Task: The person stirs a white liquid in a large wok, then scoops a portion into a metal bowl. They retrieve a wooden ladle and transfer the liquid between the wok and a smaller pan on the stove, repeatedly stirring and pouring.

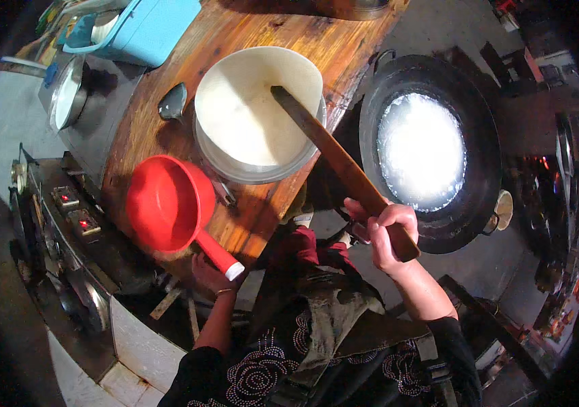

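Note:
My right hand (pixel 391 231) grips a long flat wooden paddle (pixel 332 150) near its lower end. The paddle slants up and left, its far tip inside a white tub (pixel 259 53). Pale cream-coloured contents (pixel 249 127), liquid or batter, fill the tub, partly in shadow. In shade by the table's near edge is my left hand (pixel 213 274), partly hidden behind the handle of a red plastic dipper (pixel 162 203). Whether those fingers hold the handle cannot be told. The dipper sits tilted on the wooden table (pixel 238 229), its bowl facing me.
Right of the table stands a large black wok (pixel 480 152) with bright, glaring contents. A dark-bladed scoop (pixel 172 102) lies left of the tub. Beyond are a light-blue plastic container (pixel 152 30) and a metal basin (pixel 68 96). Lit red switches (pixel 83 224) show at left.

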Action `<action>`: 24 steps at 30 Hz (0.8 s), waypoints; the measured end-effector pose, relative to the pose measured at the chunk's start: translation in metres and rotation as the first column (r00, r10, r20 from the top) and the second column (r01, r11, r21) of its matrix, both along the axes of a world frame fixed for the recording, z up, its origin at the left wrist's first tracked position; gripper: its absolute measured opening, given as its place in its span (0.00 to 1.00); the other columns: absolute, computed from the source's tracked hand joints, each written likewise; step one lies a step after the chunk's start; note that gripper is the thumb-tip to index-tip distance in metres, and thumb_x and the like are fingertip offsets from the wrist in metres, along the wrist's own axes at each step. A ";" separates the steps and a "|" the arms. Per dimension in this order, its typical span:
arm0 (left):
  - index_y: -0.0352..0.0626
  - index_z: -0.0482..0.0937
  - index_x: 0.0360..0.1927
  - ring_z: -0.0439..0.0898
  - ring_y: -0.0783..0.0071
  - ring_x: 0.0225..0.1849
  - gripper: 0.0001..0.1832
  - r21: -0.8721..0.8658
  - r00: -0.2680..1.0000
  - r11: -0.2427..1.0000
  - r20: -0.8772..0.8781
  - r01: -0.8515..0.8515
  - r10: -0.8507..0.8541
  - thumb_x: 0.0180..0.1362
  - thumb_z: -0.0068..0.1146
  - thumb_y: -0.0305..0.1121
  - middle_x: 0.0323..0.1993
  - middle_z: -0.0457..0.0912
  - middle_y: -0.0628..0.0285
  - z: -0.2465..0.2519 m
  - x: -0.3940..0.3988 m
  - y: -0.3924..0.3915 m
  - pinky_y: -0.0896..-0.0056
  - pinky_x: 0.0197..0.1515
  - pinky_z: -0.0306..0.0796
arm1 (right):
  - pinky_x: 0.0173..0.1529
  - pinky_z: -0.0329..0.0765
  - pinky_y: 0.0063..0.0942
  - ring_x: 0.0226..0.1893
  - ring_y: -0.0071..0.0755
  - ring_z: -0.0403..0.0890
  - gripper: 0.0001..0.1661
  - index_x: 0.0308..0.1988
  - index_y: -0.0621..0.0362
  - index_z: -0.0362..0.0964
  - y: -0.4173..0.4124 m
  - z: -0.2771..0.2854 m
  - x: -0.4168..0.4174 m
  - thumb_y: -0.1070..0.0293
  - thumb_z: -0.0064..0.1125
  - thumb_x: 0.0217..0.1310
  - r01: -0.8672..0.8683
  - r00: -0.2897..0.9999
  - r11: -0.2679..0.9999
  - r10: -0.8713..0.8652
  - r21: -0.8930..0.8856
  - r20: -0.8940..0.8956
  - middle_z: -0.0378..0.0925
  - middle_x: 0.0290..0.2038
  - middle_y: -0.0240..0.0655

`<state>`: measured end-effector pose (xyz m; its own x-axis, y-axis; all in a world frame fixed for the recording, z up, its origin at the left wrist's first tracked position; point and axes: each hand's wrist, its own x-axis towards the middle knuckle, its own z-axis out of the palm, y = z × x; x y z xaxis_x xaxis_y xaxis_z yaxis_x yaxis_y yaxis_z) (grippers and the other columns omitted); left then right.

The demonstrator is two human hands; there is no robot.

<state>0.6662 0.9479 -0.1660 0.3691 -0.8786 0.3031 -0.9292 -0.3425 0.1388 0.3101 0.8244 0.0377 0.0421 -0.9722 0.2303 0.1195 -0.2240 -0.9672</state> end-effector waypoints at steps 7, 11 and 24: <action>0.40 0.68 0.46 0.64 0.56 0.53 0.17 0.029 0.992 0.997 -0.096 -0.076 0.078 0.50 0.47 0.29 0.49 0.67 0.52 0.015 -0.012 -0.004 0.56 0.55 0.56 | 0.44 0.73 0.34 0.42 0.48 0.76 0.07 0.28 0.59 0.58 -0.013 0.004 0.004 0.84 0.41 0.51 -0.018 0.994 0.996 0.008 -0.092 -0.105 0.66 0.45 0.64; 0.41 0.67 0.47 0.63 0.56 0.54 0.17 0.063 0.987 0.994 -0.127 -0.091 0.098 0.53 0.46 0.33 0.51 0.66 0.53 0.009 -0.007 -0.001 0.55 0.55 0.55 | 0.43 0.73 0.36 0.39 0.48 0.77 0.08 0.32 0.54 0.53 -0.020 0.005 0.002 0.80 0.40 0.55 -0.054 0.975 0.974 0.004 -0.220 -0.221 0.70 0.40 0.62; 0.40 0.67 0.47 0.61 0.53 0.55 0.21 0.068 0.991 0.995 -0.106 -0.071 0.078 0.58 0.38 0.45 0.51 0.65 0.51 0.013 -0.009 -0.003 0.53 0.55 0.53 | 0.48 0.71 0.40 0.48 0.59 0.69 0.07 0.23 0.59 0.61 -0.018 0.009 -0.003 0.83 0.45 0.49 -0.070 0.989 0.986 0.049 -0.151 -0.138 0.60 0.48 0.69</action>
<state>0.6574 0.9450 -0.1528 0.4619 -0.8637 0.2015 -0.8814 -0.4218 0.2127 0.3067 0.8060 0.0465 0.1394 -0.9201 0.3660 0.0096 -0.3683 -0.9296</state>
